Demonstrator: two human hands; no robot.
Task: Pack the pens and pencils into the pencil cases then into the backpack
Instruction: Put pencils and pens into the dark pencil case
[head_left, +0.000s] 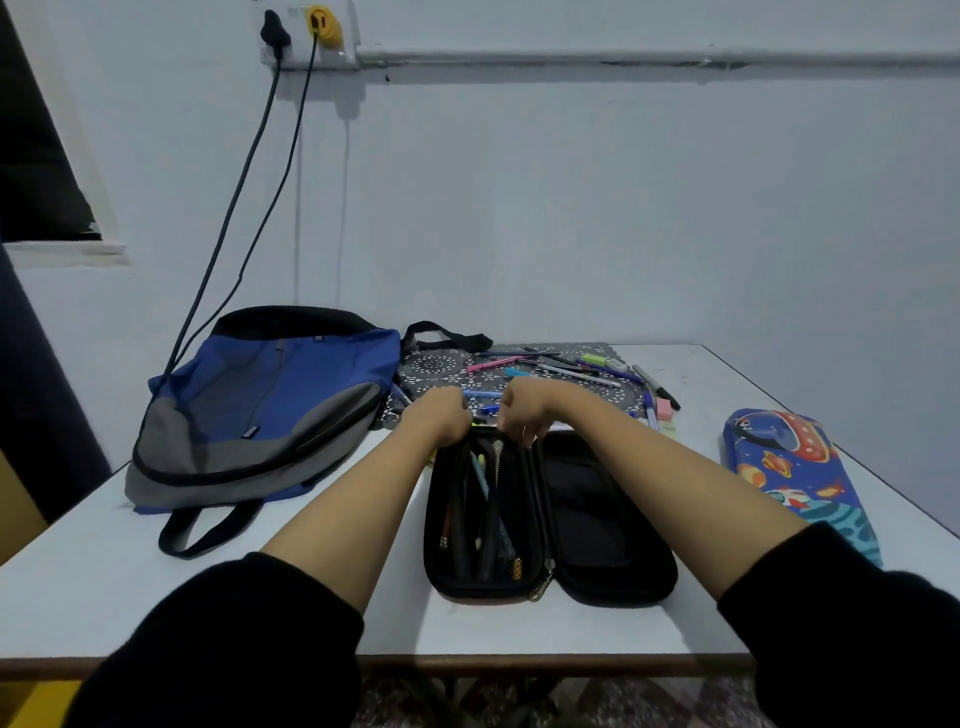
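Pens lie loose just beyond the open black pencil case, set lengthwise away from the person at lower centre, where left hand and right hand curl at its far end, the right nearer them; what they grip, I cannot tell.

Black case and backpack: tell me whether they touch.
Apart. The head view shows the left forearm and a strip of bare table lying between the backpack and the black case.
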